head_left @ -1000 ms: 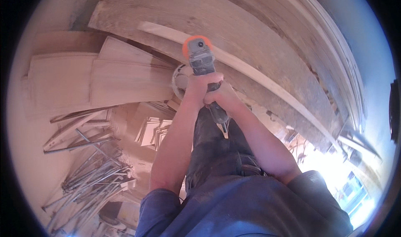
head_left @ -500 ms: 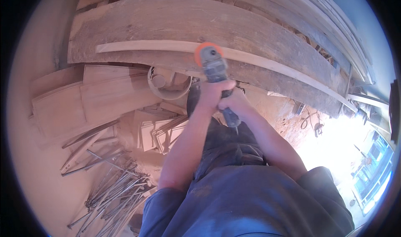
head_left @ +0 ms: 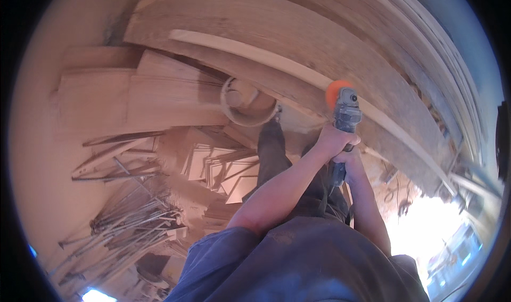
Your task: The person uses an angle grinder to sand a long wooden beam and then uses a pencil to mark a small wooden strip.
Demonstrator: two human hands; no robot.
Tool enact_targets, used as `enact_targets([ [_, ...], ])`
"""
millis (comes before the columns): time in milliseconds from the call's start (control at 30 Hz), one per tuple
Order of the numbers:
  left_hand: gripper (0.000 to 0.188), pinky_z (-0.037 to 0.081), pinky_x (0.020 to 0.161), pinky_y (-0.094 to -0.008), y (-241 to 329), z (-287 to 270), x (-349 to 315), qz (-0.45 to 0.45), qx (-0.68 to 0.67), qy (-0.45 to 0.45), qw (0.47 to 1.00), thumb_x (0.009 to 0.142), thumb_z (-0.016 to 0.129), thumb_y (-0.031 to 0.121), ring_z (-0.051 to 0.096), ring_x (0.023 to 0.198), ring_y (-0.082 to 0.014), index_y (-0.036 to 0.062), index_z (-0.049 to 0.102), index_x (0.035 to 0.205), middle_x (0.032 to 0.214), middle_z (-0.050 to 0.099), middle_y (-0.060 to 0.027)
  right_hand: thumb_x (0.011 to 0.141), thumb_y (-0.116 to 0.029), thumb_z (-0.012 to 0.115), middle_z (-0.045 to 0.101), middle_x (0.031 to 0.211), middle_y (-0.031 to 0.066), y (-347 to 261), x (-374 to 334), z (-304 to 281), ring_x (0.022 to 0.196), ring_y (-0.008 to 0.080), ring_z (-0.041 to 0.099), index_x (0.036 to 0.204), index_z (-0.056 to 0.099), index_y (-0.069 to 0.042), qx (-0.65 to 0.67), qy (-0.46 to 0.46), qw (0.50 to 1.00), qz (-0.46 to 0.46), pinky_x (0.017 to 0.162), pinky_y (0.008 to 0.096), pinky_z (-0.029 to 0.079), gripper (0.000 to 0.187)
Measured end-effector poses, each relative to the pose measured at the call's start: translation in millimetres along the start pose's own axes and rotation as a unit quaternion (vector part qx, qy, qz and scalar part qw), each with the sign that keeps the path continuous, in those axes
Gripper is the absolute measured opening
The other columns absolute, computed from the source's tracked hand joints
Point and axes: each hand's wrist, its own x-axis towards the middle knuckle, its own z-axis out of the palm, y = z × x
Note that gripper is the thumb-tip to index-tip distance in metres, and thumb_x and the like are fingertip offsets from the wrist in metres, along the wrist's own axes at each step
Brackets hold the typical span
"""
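Dusty workshop, glare at the near right; a plank desk [head_left: 213, 14] runs from far left to near right. On it a long pale wood strip [head_left: 239, 50] lies flat along the near side, presumably so its whole length is supported and within reach.

Angle grinder [head_left: 348, 114] right of centre, its orange disc [head_left: 334, 92] over the strip; contact cannot be told from above. Left hand [head_left: 334, 138] closed round the body behind the head; right hand [head_left: 348, 158] closed further back, the two just beside each other. Two-handed hold probably for steadiness and control of the disc's tilt.

Pose: left forearm slants across the front of the torso, from near left up to the tool; right forearm is steeper, elbow close to the body. Tool points away from the wearer, which likely keeps the disc clear of the legs.

Round tub [head_left: 226, 105] on the floor left of the legs; thin boards [head_left: 199, 161] nearer, metal rods [head_left: 133, 222] further left
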Motion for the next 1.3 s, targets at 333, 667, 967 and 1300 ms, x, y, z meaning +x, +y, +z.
enact_targets([
  [333,0.019,0.051,0.059,-0.0319,103,-251,8,0.052,-0.273,0.028,0.96,0.076,0.078,0.014,0.065,0.067,-0.0161,0.0012,0.068,0.086,0.08,0.067,-0.0064,0.063,-0.003,0.071,0.066,0.086,0.0067,-65,131,247,0.071,0.0163,0.065,0.094,0.066,-0.001,-0.193,-0.17,0.966,-0.042,0.062,0.0315,0.051,0.031],
  [667,0.018,0.053,0.066,-0.0317,183,-404,28,0.128,-0.293,0.102,0.942,0.078,0.075,0.017,0.065,0.069,-0.02,0.0034,0.068,0.086,0.081,0.068,-0.0081,0.064,-0.008,0.075,0.064,0.082,0.0063,-103,197,415,0.072,0.0163,0.063,0.091,0.065,-0.001,-0.14,-0.221,0.963,-0.066,0.063,0.0329,0.053,0.029],
  [967,0.021,0.054,0.068,-0.0327,134,-271,9,0.039,-0.202,0.066,0.976,0.08,0.076,0.016,0.068,0.073,-0.0198,-0.001,0.07,0.09,0.085,0.07,-0.0086,0.055,-0.014,0.08,0.067,0.098,0.0119,-80,137,274,0.087,0.0213,0.066,0.13,0.051,0.007,-0.19,-0.115,0.975,0.008,0.077,0.0337,0.055,0.083],
  [1300,0.023,0.056,0.07,-0.0351,24,0,7,-0.015,-0.024,-0.04,0.999,0.074,0.08,0.008,0.069,0.073,-0.0206,-0.0016,0.071,0.092,0.087,0.072,-0.0103,0.058,-0.008,0.078,0.069,0.084,0.0074,-4,19,4,0.075,0.016,0.068,0.097,0.066,0.004,-0.04,0.042,0.998,0.015,0.069,0.0315,0.055,0.042],
])
